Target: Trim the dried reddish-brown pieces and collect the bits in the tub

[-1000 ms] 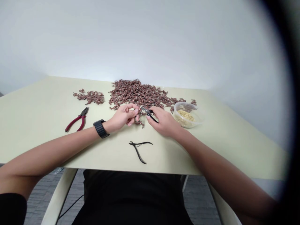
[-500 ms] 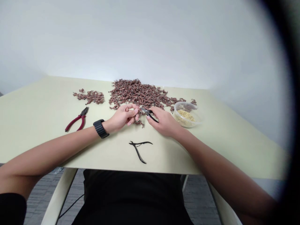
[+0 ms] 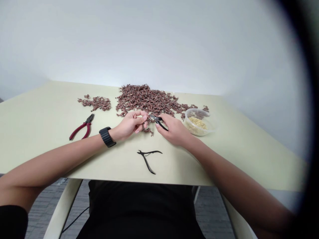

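My left hand (image 3: 131, 124), with a black watch (image 3: 107, 136) on its wrist, pinches a small reddish-brown piece (image 3: 147, 129) just in front of the big heap of such pieces (image 3: 147, 99). My right hand (image 3: 174, 129) is closed around small black pliers (image 3: 157, 120). The pliers' tip points left and meets the piece at my left fingertips. Both hands hover low over the pale green table (image 3: 40, 116).
A smaller heap of brown pieces (image 3: 96, 103) lies at the back left. Red-handled pliers (image 3: 83, 126) lie left of my wrist. Black nippers (image 3: 148, 158) lie near the front edge. A clear plastic tub (image 3: 199, 121) with yellowish bits stands right of my right hand.
My hands have hardly moved; the pliers' tip has shifted slightly at the piece in my left fingers.
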`<control>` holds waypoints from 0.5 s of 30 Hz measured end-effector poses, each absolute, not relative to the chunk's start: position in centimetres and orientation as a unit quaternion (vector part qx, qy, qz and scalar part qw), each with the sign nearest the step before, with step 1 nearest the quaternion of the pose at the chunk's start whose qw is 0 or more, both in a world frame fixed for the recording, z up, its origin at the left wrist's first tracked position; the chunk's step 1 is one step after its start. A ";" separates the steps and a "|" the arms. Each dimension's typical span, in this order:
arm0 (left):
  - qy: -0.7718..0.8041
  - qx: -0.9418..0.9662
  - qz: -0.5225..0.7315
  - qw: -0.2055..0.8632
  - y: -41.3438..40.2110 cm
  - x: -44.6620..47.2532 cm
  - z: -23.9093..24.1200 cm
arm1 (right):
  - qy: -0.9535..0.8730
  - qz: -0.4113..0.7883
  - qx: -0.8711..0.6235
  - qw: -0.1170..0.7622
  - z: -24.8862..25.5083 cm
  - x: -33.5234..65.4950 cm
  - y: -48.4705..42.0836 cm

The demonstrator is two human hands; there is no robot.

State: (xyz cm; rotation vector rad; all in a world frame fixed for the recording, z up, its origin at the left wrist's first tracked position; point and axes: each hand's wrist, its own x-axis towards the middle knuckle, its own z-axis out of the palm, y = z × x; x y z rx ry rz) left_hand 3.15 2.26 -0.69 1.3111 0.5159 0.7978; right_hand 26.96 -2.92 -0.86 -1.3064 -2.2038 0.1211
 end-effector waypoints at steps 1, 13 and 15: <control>0.232 0.587 0.358 0.688 2.3 3.2 -0.8 | -0.823 0.046 -0.488 0.286 -0.8 26.9 -2.9; 0.273 0.652 0.444 0.551 1.4 4.2 -1.3 | -0.735 0.274 -0.506 0.358 -1.6 24.8 -3.3; 0.271 0.652 0.448 0.548 1.5 4.2 -1.5 | -0.725 0.296 -0.496 0.375 -1.8 24.5 -3.3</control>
